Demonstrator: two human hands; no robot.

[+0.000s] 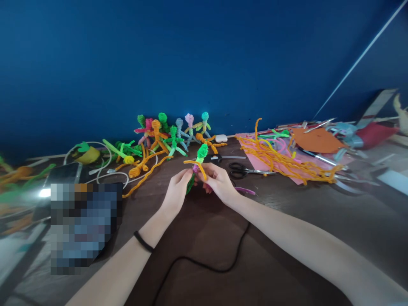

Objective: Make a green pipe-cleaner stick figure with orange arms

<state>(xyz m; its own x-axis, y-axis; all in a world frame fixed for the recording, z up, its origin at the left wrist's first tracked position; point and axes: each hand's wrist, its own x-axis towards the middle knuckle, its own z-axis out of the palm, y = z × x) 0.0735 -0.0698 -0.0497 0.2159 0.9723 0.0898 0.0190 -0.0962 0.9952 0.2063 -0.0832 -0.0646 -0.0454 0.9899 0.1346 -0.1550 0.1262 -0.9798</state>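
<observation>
Between my two hands, above the dark table (204, 229), is a pipe-cleaner figure (202, 154) with a coiled green head, orange arms and a purple middle. My left hand (179, 185) pinches it from the left, around the middle and the dark green legs. From the right, my right hand (220, 182) is closed on the same figure near the purple part, its fingertips partly hidden. A loose purple pipe cleaner (245, 191) sticks out beyond my right hand.
Several finished pipe-cleaner figures (174, 140) stand along the blue wall (204, 55). Black scissors (242, 171) lie right of my hands, near orange pipe cleaners (287, 163) on pink paper (255, 158). A white earbud case (221, 138) is behind. A black cord (210, 269) crosses in front.
</observation>
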